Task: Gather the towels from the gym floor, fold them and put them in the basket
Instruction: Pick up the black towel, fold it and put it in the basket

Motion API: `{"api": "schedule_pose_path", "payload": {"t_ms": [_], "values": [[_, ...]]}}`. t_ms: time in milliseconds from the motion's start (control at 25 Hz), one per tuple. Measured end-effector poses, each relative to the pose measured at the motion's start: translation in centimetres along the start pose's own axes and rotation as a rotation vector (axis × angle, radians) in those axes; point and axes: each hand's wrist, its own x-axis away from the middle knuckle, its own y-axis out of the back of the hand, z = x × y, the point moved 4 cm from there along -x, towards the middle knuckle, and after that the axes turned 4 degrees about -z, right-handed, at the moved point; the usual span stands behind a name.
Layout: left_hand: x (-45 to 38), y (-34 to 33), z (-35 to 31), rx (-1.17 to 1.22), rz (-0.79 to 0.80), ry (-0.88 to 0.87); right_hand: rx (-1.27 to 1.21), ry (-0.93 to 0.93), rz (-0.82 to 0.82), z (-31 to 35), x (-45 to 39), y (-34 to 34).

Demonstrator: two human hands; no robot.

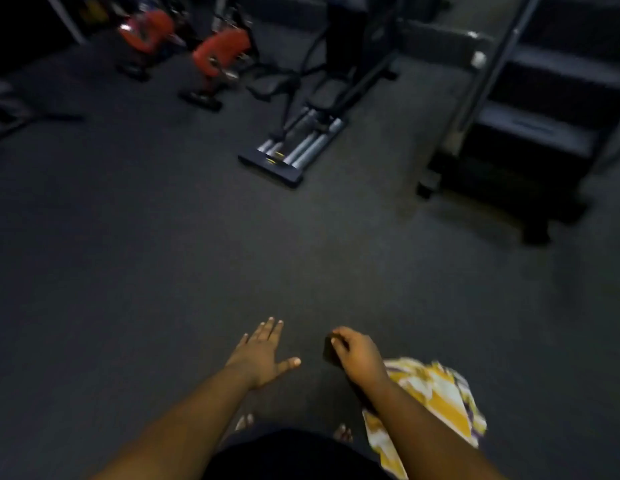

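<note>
1. Dark gym floor (163,271) stretched ahead; elliptical machine (301,140) and two red exercise bikes (183,46) stood far off.
2. Yellow-and-purple towel (436,400) hung under my right forearm, beside my hip.
3. My left hand (263,355) was spread flat, holding nothing.
4. My right hand (357,355) pinched a small dark object (331,349), too blurred to identify.

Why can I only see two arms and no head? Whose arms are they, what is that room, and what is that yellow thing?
The camera sits on a person's head and looks down, so you see only their own arms. The left hand is open with its fingers spread. The right hand grips a small dark thing, too blurry to name. A yellow, white and purple cloth, probably a towel, hangs under that arm. The dark gym floor has exercise machines and orange exercise bikes standing on it farther away. I see no basket.
</note>
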Motion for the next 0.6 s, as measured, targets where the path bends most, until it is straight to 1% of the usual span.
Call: {"api": "schedule_pose_path", "payload": {"t_ms": [120,200,280,400,600], "values": [[4.9,1.2,6.4,0.12,-0.122,0.117,0.219,0.191,0.101,8.5,-1.4,-1.6],[8.3,1.3,10.8,0.175,-0.187,0.189,0.294,0.312,0.128,14.4,-1.6,-3.7],[11.2,1.1,14.9,0.216,-0.22,0.244,0.332,0.414,0.144,19.5,-1.6,-6.1],[16.6,-0.2,22.4,0.249,-0.281,0.319,0.349,0.54,0.183,27.7,0.1,-11.6],[25.5,-2.3,34.9,0.335,-0.345,0.455,0.356,0.669,0.167,39.4,4.0,-20.6]]}}
